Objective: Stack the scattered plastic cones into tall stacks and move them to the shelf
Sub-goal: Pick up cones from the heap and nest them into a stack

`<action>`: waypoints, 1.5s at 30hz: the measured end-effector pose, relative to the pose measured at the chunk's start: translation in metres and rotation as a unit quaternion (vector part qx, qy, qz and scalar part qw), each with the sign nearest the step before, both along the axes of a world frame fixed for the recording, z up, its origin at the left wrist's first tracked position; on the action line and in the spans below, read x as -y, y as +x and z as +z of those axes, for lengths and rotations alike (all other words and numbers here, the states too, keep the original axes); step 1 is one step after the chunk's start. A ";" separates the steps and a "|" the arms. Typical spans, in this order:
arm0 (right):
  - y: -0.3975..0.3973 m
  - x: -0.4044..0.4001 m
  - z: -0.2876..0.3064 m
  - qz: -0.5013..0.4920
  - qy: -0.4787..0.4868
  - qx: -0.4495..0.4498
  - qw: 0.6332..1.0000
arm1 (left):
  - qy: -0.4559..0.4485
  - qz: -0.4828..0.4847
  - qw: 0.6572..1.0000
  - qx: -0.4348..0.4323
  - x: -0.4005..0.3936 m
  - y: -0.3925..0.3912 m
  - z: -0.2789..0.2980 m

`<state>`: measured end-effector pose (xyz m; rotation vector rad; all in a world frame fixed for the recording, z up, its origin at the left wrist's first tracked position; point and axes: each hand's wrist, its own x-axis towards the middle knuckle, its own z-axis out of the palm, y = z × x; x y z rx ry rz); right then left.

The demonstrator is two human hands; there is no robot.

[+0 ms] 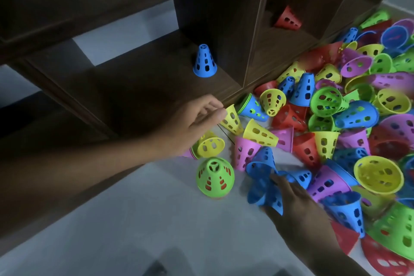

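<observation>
we take the dark wooden shelf as our landmark. on its lower board, near the upright divider, stands one blue cone, upright and alone. in the next compartment, past that divider, we see a red cone tilted against the back.

just in front of the shelf's lower edge, the pile of cones spreads over the pale floor, yellow, green, blue, purple and red, most lying on their sides.

our left hand reaches along the shelf's front edge, its fingers and thumb closing on the narrow end of a yellow cone that lies right below that edge. whether the pinch is firm we cannot tell for sure, but the fingertips touch it.

further out from the shelf, our right hand grips blue cones, blurred, fingers curled over their rims.

between the two hands, away from the shelf, a green cone stands upright with red showing through its holes, touching neither hand.
</observation>
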<state>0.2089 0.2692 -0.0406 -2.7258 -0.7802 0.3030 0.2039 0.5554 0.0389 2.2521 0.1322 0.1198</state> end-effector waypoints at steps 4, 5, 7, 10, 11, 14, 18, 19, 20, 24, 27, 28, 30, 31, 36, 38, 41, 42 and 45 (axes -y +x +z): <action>0.007 -0.007 -0.007 0.012 -0.019 -0.023 0.999 | 0.049 0.096 0.994 0.017 -0.024 0.047 -0.016; 0.009 -0.007 -0.010 0.010 -0.010 -0.027 1.000 | 0.051 0.124 0.991 0.021 -0.027 0.058 -0.018; 0.012 -0.006 -0.013 0.005 0.027 -0.048 0.999 | 0.053 0.178 0.982 0.027 -0.034 0.079 -0.021; 0.017 -0.003 -0.007 -0.004 0.101 -0.066 0.993 | 0.058 0.237 0.969 0.044 -0.044 0.107 -0.024; 0.018 -0.003 -0.004 -0.002 0.121 -0.066 0.990 | 0.061 0.247 0.966 0.049 -0.048 0.115 -0.025; 0.020 -0.003 0.012 -0.024 0.184 -0.088 0.979 | 0.038 0.269 0.962 0.032 -0.059 0.138 -0.030; 0.023 -0.013 0.035 -0.053 0.272 -0.124 0.953 | -0.001 0.282 0.959 -0.024 -0.072 0.160 -0.037; 0.023 -0.017 0.039 -0.061 0.282 -0.123 0.949 | -0.004 0.280 0.960 -0.034 -0.073 0.163 -0.038; 0.025 -0.022 0.043 -0.058 0.290 -0.124 0.947 | -0.006 0.277 0.960 -0.040 -0.074 0.165 -0.039; 0.039 -0.035 0.049 -0.027 0.304 -0.202 0.931 | -0.009 0.263 0.963 -0.053 -0.076 0.167 -0.043; 0.048 -0.040 0.049 -0.053 0.316 -0.257 0.912 | -0.016 0.259 0.965 -0.050 -0.076 0.165 -0.046; 0.046 -0.042 0.052 -0.035 0.310 -0.233 0.921 | -0.018 0.260 0.964 -0.048 -0.075 0.163 -0.047; 0.041 -0.046 0.063 -0.022 0.299 -0.201 0.933 | -0.026 0.262 0.964 -0.041 -0.071 0.160 -0.048; 0.039 -0.045 0.065 -0.016 0.301 -0.201 0.932 | -0.028 0.263 0.964 -0.036 -0.068 0.157 -0.049; 0.032 -0.043 0.076 0.007 0.292 -0.136 0.947 | -0.062 0.285 0.957 -0.008 -0.047 0.141 -0.048; 0.026 -0.041 0.079 0.009 0.295 -0.130 0.947 | -0.086 0.289 0.953 0.009 -0.039 0.128 -0.044; 0.024 -0.045 0.078 0.024 0.284 -0.123 0.950 | -0.126 0.274 0.953 0.037 -0.023 0.102 -0.033; 0.023 -0.047 0.080 0.022 0.286 -0.121 0.950 | -0.144 0.268 0.952 0.044 -0.017 0.091 -0.028; 0.017 -0.054 0.085 0.030 0.297 -0.120 0.947 | -0.198 0.257 0.945 0.049 -0.002 0.061 -0.015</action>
